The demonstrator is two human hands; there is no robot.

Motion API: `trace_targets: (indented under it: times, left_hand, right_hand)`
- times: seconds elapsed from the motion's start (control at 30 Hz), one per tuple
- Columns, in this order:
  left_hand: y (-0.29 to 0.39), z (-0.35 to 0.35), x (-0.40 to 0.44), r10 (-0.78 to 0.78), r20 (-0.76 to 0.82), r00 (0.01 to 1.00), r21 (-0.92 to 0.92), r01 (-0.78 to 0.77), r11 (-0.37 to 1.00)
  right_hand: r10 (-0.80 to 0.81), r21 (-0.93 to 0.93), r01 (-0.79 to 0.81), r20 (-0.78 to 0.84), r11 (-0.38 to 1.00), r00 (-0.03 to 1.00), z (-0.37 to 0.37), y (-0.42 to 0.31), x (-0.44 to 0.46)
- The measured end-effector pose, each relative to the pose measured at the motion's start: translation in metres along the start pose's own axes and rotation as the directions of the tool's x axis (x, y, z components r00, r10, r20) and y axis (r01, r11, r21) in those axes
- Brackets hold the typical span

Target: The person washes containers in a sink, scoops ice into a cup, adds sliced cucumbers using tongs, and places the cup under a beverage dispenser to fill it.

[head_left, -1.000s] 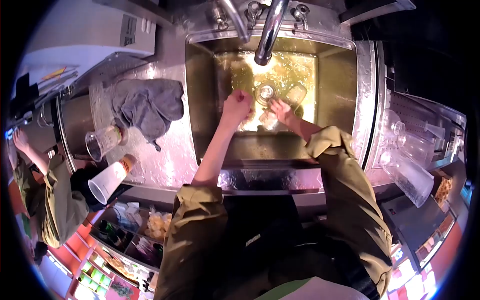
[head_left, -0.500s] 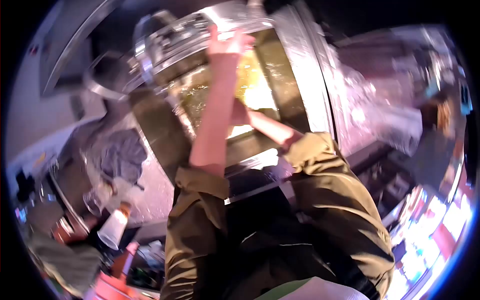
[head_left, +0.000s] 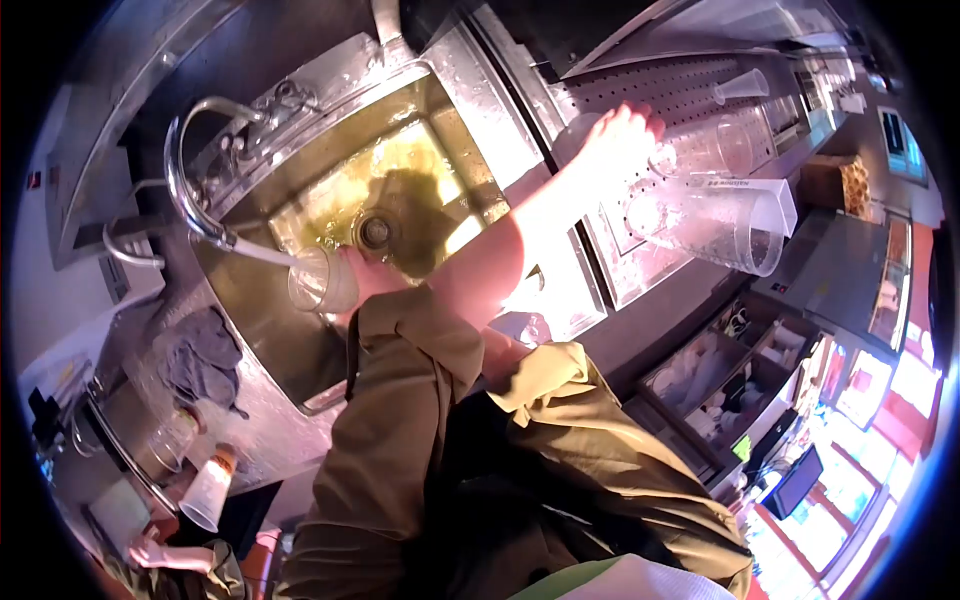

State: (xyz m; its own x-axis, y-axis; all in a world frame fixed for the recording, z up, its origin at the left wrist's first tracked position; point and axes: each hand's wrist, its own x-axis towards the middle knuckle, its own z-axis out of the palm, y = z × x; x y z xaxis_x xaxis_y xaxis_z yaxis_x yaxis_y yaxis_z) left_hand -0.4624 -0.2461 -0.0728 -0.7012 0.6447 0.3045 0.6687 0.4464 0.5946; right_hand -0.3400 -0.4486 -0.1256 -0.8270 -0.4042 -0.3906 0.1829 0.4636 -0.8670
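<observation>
My arms are crossed, the left forearm over the right. My right hand (head_left: 368, 272) is closed round a clear cup (head_left: 318, 280) that lies tilted at the sink's left side. A stream from the curved tap (head_left: 180, 170) runs to the cup. Beneath is the metal sink (head_left: 290, 350), wet, with a round drain (head_left: 375, 233). My left hand (head_left: 620, 138) is stretched far right over the perforated drain board (head_left: 640, 90), brightly lit, fingers apart. Beside it are a small clear cup (head_left: 662, 158) and a grey round thing (head_left: 575, 135), partly hidden.
A large clear measuring pitcher (head_left: 745, 230) lies on the board, with another clear cup (head_left: 742, 87) farther back. Left of the sink are a grey cloth (head_left: 200, 360) and a plastic cup (head_left: 208, 490). At lower left another hand (head_left: 150, 552) shows. An open drawer (head_left: 700, 385) holds small items.
My left hand has swung from the sink's back edge right to the drain board. My right hand has moved left and now holds a cup under the tap. The view has turned and sharpened.
</observation>
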Motion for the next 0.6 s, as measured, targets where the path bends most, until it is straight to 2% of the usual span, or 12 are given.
trace_targets:
  times: [0.07, 0.13, 0.2, 0.27, 0.3, 0.4, 0.43, 0.47, 0.5, 0.53, 0.57, 0.6]
  left_hand:
    - [-0.006, -0.005, -0.001, -0.06, 0.184, 0.981, -0.032, 0.067, 0.997]
    - [-0.017, 0.001, -0.002, -0.119, 0.204, 0.972, -0.113, 0.144, 0.983]
    - [-0.018, 0.007, -0.013, 0.029, -0.175, 0.984, 0.174, 0.002, 0.985]
    - [0.009, -0.026, -0.036, -0.037, -0.561, 0.827, 0.015, 0.055, 0.998]
    - [0.02, -0.054, -0.056, -0.099, -0.503, 0.859, -0.112, 0.049, 0.992]
    - [0.015, -0.121, -0.158, -0.252, -0.316, 0.915, -0.392, 0.116, 0.913]
    - [0.012, -0.143, -0.195, -0.334, -0.385, 0.86, -0.346, 0.201, 0.917]
    - [0.009, -0.147, -0.232, -0.429, -0.54, 0.724, -0.379, 0.246, 0.892]
    - [0.005, -0.161, -0.278, -0.544, -0.465, 0.698, -0.345, 0.423, 0.838]
    - [0.004, -0.187, -0.301, -0.521, -0.503, 0.689, -0.219, 0.482, 0.848]
    - [0.005, -0.194, -0.332, -0.66, -0.485, 0.573, -0.326, 0.582, 0.745]
    - [0.007, -0.195, -0.358, -0.731, -0.513, 0.45, -0.389, 0.637, 0.665]
  right_hand:
    - [0.009, -0.021, -0.01, -0.044, 1.0, 0.999, -0.006, 0.01, -0.009]
    - [-0.024, -0.016, 0.023, -0.046, 1.0, 0.999, 0.001, 0.01, -0.006]
    - [-0.066, -0.007, 0.065, -0.064, 0.998, 0.996, 0.012, 0.005, 0.009]
    - [-0.223, 0.073, 0.228, -0.066, 0.971, 0.973, 0.013, 0.004, 0.028]
    - [-0.29, 0.109, 0.299, -0.088, 0.948, 0.953, 0.015, 0.002, 0.038]
    - [-0.267, 0.096, 0.275, -0.086, 0.957, 0.96, 0.028, -0.02, 0.062]
    - [-0.343, 0.075, 0.353, -0.127, 0.932, 0.931, 0.036, -0.021, 0.068]
    - [-0.446, 0.023, 0.451, -0.108, 0.892, 0.888, 0.04, -0.018, 0.068]
    - [-0.547, -0.028, 0.546, -0.084, 0.837, 0.833, 0.039, -0.014, 0.067]
    - [-0.636, -0.074, 0.632, -0.059, 0.772, 0.77, 0.038, -0.009, 0.065]
    - [-0.575, -0.236, 0.561, 0.011, 0.793, 0.818, 0.029, -0.021, 0.056]
    - [-0.49, -0.115, 0.485, -0.029, 0.867, 0.871, 0.03, -0.019, 0.066]
